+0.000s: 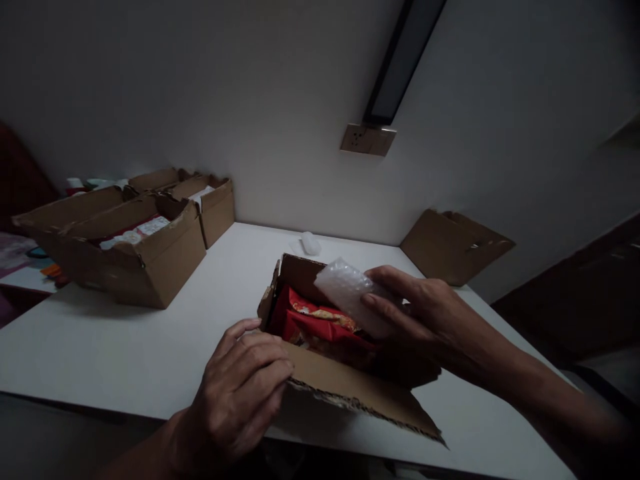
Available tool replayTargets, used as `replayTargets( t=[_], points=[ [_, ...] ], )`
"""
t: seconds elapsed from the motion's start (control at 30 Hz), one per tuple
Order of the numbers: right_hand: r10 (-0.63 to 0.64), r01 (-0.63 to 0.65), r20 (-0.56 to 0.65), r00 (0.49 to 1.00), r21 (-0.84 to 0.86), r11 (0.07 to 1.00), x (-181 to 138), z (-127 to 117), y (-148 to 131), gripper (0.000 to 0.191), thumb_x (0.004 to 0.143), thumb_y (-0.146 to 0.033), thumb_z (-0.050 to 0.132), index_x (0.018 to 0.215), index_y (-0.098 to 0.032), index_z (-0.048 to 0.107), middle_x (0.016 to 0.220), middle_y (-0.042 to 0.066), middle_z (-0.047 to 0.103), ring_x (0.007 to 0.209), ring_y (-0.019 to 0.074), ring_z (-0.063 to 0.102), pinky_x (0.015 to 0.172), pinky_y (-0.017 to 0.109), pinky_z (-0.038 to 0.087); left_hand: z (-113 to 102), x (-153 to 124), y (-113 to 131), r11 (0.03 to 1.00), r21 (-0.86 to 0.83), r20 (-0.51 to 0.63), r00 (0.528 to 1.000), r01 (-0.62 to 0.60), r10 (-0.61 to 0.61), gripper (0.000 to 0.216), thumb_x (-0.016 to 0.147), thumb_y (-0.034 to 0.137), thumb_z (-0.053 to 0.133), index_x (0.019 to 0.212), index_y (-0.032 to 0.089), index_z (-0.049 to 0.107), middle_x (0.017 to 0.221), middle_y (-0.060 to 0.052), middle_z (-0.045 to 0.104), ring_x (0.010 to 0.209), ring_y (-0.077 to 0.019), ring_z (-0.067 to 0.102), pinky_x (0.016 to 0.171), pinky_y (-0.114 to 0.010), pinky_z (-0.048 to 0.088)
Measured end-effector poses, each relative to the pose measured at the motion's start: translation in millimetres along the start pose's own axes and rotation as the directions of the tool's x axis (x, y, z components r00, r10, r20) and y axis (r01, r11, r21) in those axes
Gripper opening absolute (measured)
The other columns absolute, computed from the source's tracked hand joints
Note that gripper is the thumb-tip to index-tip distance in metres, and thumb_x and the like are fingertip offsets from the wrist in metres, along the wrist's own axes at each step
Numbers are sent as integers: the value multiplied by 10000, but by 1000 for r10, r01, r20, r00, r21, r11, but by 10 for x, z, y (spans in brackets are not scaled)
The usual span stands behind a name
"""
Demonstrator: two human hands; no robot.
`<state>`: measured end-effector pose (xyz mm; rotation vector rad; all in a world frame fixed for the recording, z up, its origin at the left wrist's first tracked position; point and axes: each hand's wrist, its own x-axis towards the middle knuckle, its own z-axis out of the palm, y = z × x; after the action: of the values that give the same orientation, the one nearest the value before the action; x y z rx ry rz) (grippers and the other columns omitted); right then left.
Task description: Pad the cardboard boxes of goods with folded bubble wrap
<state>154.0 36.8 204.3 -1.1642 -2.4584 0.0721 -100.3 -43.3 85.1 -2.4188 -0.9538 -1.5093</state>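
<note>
Left hand on box; packet print unreadable

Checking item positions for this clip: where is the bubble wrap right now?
Head view, right of centre: the bubble wrap is held in the right hand over the open box of red packets.

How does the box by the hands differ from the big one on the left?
The near box is smaller and holds red packets; the left box is bigger, holding pale packs. The near box has the left hand on its flap; the left box stands untouched. Both are open brown cardboard on the white table.
</note>
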Motion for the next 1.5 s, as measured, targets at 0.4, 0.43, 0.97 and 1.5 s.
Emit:
replayTargets(
  t=[0.4, 0.43, 0.97, 1.5],
  points=[
    [47, 16, 157, 986, -375, 927, 59, -16, 133, 180, 926, -308, 494, 991, -215, 634, 687, 16, 676, 552, 150, 560, 524, 260, 290, 7, -52, -78, 1000, 3, -4, 1000, -22, 22, 266, 829, -20, 564, 1034, 130, 643, 960, -80, 712, 983, -196, 641, 1029, -490, 438],
    [43, 24, 159, 986, -400, 916, 57, -4, 155, 186, 929, -311, 493, 1007, -214, 631, 705, 19, 686, 568, 153, 570, 530, 260, 287, 10, -53, -74, 1000, 0, -6, 1000, -20, 20, 263, 832, -17, 565, 1035, 132, 643, 960, -79, 711, 980, -197, 641, 1026, -490, 439],
    [101, -55, 251, 963, -187, 981, 7, -56, -10, 148, 921, -285, 507, 952, -212, 632, 721, 5, 669, 570, 127, 537, 555, 253, 294, 9, -47, -55, 1000, 21, -7, 1000, -21, 21, 263, 838, -4, 569, 1044, 141, 644, 973, -83, 712, 979, -203, 651, 1015, -491, 455],
    [40, 67, 644, 764, -142, 988, 254, 292, -249, 147, 860, -196, 555, 870, -192, 701, 821, 52, 714, 708, 163, 604, 605, 252, 313, 22, -1, -61, 1000, 24, -21, 1000, 1, -1, 267, 832, 13, 558, 1038, 162, 642, 937, -63, 717, 943, -199, 663, 1002, -486, 467]
  ],
)
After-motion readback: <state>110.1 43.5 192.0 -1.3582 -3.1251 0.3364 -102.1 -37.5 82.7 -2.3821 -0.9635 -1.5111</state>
